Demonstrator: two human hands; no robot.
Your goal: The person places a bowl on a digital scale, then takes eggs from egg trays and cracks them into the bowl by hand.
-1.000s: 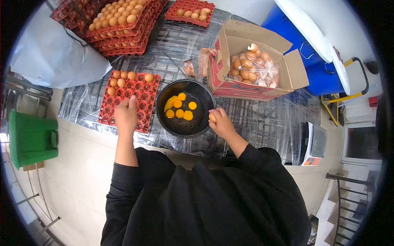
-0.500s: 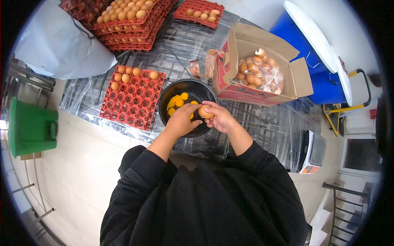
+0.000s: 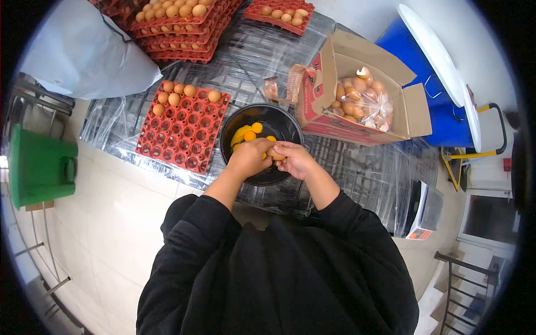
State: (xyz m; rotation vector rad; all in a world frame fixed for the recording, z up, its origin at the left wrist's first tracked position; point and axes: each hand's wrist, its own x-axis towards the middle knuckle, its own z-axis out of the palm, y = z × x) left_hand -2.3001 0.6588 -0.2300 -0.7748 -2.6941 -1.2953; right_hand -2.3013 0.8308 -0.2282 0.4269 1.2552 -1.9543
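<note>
Over a round black bowl (image 3: 288, 126), my left hand (image 3: 249, 159) and my right hand (image 3: 299, 161) are closed together on a brown egg (image 3: 274, 154). Fingers of both hands cover much of the shell, and I cannot tell whether it is cracked. Several egg yolks (image 3: 243, 134) lie in the bowl, mostly on its left side. Left of the bowl is a red egg tray (image 3: 184, 131) with several brown eggs (image 3: 174, 99) along its far edge and upper left corner; its other cups hold nothing.
At right an open cardboard box (image 3: 340, 129) holds a plastic bag of eggshells (image 3: 363, 100). Stacked egg trays (image 3: 190, 47) and a white bag (image 3: 95, 56) stand at the back left. Another egg tray (image 3: 279, 17) lies far back. Blue barrels (image 3: 430, 106) stand beyond the box.
My fingers have closed further around the egg, so less of its shell shows. The view has shifted slightly, and the hands stay over the bowl.
</note>
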